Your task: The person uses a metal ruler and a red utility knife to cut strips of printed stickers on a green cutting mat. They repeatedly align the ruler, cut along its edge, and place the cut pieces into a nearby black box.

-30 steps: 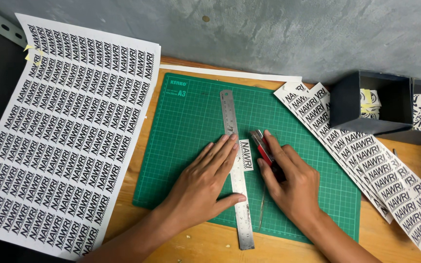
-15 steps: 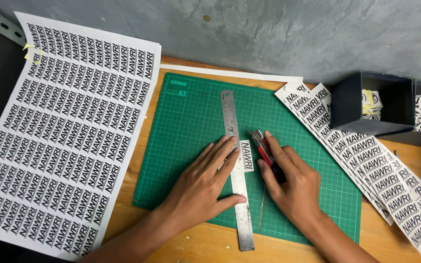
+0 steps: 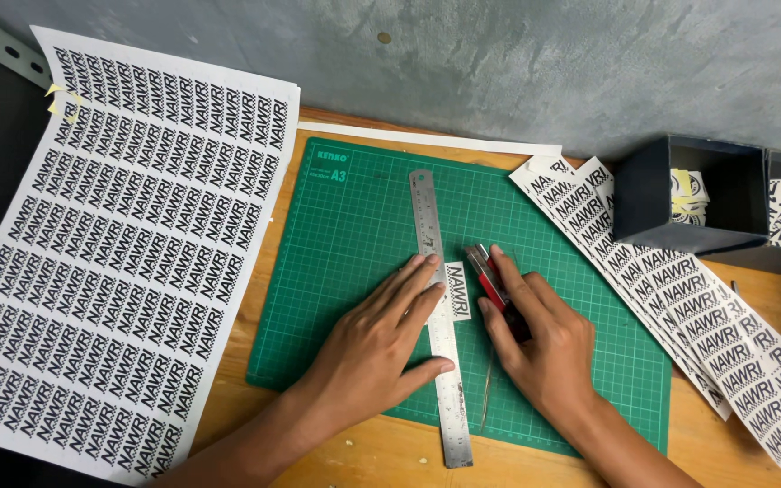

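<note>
A green cutting mat (image 3: pixel 354 235) lies on the wooden table. A steel ruler (image 3: pixel 428 217) runs lengthwise down its middle. My left hand (image 3: pixel 372 348) presses flat on the ruler, fingers spread. Under the ruler's right edge lies a small white label strip (image 3: pixel 457 291) with black lettering. My right hand (image 3: pixel 540 348) grips a red and black utility knife (image 3: pixel 484 273), its blade end beside the strip and against the ruler's edge.
A large white sheet of printed labels (image 3: pixel 128 226) covers the left side. Cut label strips (image 3: pixel 680 307) fan out at the right. A dark open box (image 3: pixel 689 194) with cut pieces stands at the back right. A thin white paper strip (image 3: pixel 427 138) lies behind the mat.
</note>
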